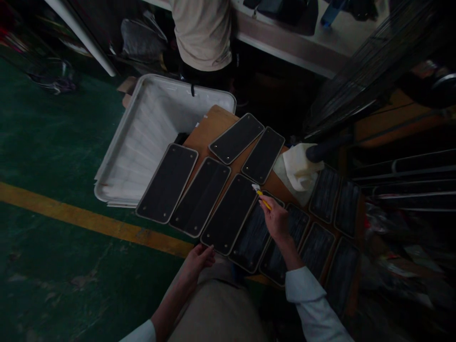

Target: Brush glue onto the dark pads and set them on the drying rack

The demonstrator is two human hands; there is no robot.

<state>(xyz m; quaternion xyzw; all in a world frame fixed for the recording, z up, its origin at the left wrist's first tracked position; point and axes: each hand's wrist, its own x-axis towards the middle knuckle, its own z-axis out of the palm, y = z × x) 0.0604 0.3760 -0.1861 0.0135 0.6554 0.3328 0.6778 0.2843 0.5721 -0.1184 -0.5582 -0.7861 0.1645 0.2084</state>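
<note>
My right hand (277,219) is closed round the yellow handle of a small brush (263,201), its pale tip at the upper right corner of a black rectangular panel (228,213). That panel has a light border and small round studs or holes near its corners. At its near edge, my left hand (200,262) pinches the lower left corner between thumb and fingers. Similar panels lie on both sides, such as a plain dark panel (200,197) to the left and a streaky panel (251,232) to the right.
A brown board (210,122) bears the panels. Behind it stands a large white tub (131,142). A whitish plastic container (301,166) sits at the board's right. A person (203,33) is by a bench (281,45) at the back. Yellow tape (89,221) crosses the green floor.
</note>
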